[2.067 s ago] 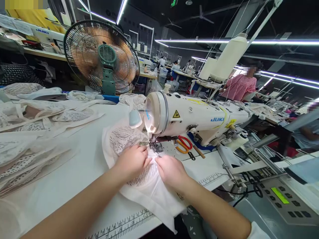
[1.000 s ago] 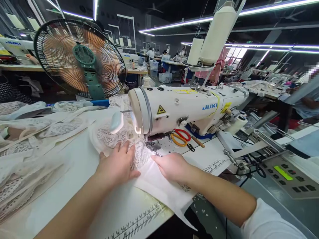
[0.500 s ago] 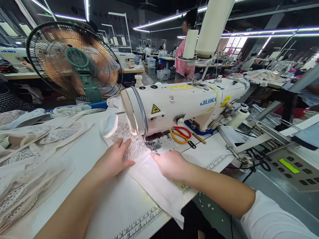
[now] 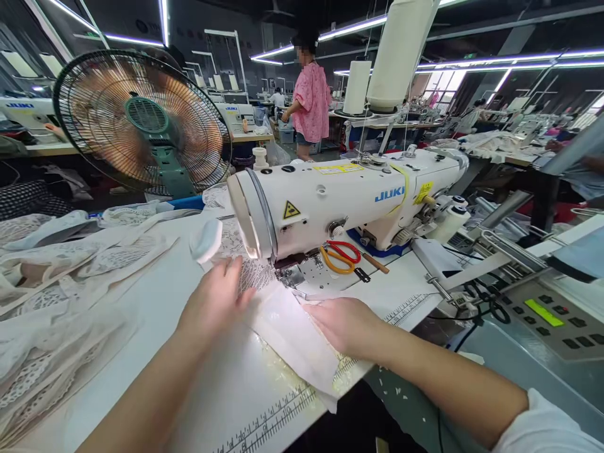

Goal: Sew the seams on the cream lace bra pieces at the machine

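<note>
A lace-and-white fabric piece (image 4: 297, 333) lies under the needle end of a white sewing machine (image 4: 325, 201). Its smooth white part runs towards me over the table edge, and the patterned lace part (image 4: 255, 275) sits left of the presser foot (image 4: 284, 272). My left hand (image 4: 212, 299) rests on the lace with thumb and fingers apart, slightly blurred. To the right of the cloth, my right hand (image 4: 346, 324) has its fingers closed on the fabric's right edge; the fingertips are partly hidden. A pale, curved cup-like piece (image 4: 206, 241) stands beyond my left hand.
Scissors with red and orange handles (image 4: 340, 257) lie on the machine bed beside a small black blade (image 4: 362, 275). Lace garments (image 4: 70, 277) are heaped at the left. A large fan (image 4: 146, 119) stands behind them. A control panel (image 4: 557, 318) is at right.
My right hand has slid right and a little towards me along the fabric edge. My left hand has shifted slightly left. A person in pink behind the machine has walked left.
</note>
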Motion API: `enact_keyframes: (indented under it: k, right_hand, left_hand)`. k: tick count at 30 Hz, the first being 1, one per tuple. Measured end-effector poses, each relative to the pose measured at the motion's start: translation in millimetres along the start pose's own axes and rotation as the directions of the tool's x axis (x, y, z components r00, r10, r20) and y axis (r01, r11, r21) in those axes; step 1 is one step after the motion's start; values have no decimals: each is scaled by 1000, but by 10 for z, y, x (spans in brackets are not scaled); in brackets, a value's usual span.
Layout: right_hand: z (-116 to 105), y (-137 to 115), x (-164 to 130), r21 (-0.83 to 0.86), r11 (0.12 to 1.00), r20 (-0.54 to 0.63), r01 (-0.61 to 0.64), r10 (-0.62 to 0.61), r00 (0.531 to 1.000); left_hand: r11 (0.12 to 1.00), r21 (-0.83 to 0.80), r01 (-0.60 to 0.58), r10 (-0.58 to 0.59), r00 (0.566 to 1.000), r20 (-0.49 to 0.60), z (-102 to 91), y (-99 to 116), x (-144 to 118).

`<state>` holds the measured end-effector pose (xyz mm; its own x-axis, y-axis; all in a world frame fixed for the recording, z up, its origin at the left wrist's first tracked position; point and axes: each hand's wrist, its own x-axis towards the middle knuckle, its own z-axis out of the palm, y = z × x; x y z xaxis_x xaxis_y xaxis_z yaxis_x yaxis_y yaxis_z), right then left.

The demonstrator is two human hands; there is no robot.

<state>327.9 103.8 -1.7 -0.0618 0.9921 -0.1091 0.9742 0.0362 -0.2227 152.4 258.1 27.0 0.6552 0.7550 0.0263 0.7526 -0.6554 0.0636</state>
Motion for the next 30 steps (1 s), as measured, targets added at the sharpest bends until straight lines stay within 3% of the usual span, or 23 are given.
enact_keyframes:
  k: [2, 5, 8, 16, 30]
  right_hand:
    - [-10, 42, -91, -1, 998, 8, 59, -59, 998]
    - [-25, 90, -209, -2, 988, 4, 154, -154, 988]
    - [-23, 114, -284, -3, 976, 4, 217, -217, 976]
    - [14, 133, -291, -9, 969, 28, 245, -245, 969]
    - [38, 164, -170, -39, 965, 0, 258, -258, 966]
  left_hand:
    - [999, 29, -41, 40, 998, 51, -6, 229, -118]
    - [973, 66, -222, 205, 959, 196, 59, 531, -302]
    - [935, 100, -340, 307, 919, 247, 134, 643, -402]
    - [958, 71, -277, 253, 937, 240, 160, 519, -326]
    - [912, 135, -387, 372, 920, 125, 195, 360, -199]
